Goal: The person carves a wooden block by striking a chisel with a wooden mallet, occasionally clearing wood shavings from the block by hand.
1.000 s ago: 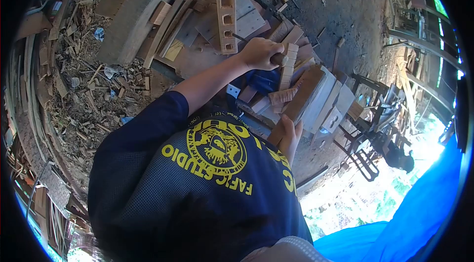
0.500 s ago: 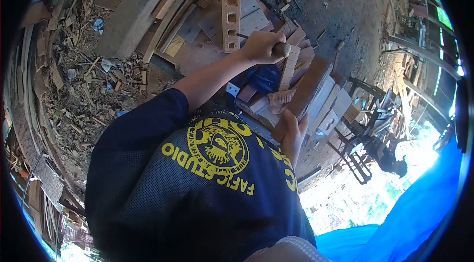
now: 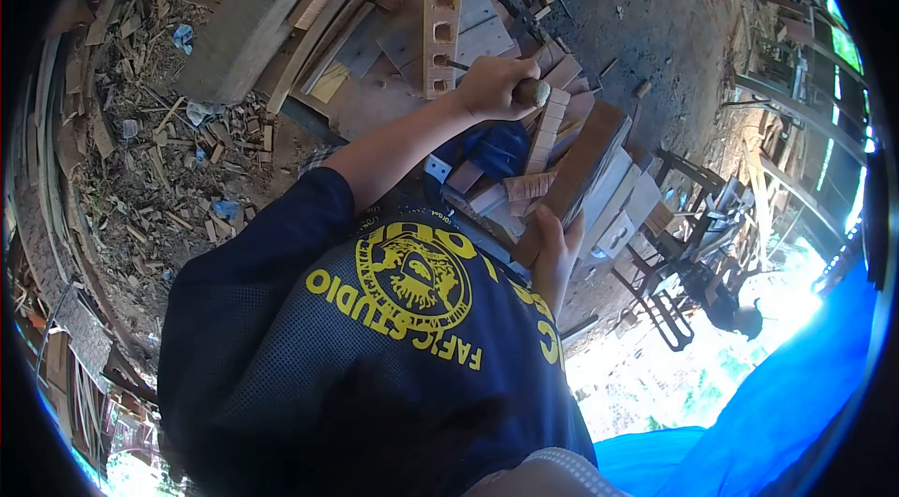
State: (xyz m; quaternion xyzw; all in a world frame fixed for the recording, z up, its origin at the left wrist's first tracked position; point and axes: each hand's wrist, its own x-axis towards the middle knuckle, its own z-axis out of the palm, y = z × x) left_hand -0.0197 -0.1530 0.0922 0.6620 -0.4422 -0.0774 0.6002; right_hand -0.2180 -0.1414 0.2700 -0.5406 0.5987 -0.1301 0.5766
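Observation:
My left hand is wrapped round a chisel, whose rounded handle end sticks out of the fist. Its thin metal shaft reaches to the lower holes of a pale wooden piece with several square mortises cut along it. Lower right, my right hand grips the near end of a long brown wooden block, thumb laid on its face. The block points up and away, apart from the chisel. Between the hands lie a notched wooden strip and a dark blue cloth.
Boards and offcuts surround the work spot. A thick plank lies at upper left, beside ground strewn with wood chips. Dark metal frames stand at right, with a blue tarp hanging at lower right.
The view has shifted slightly, so the surroundings sit a little differently. Both hands keep their holds, and the chisel stays at the mortised piece.

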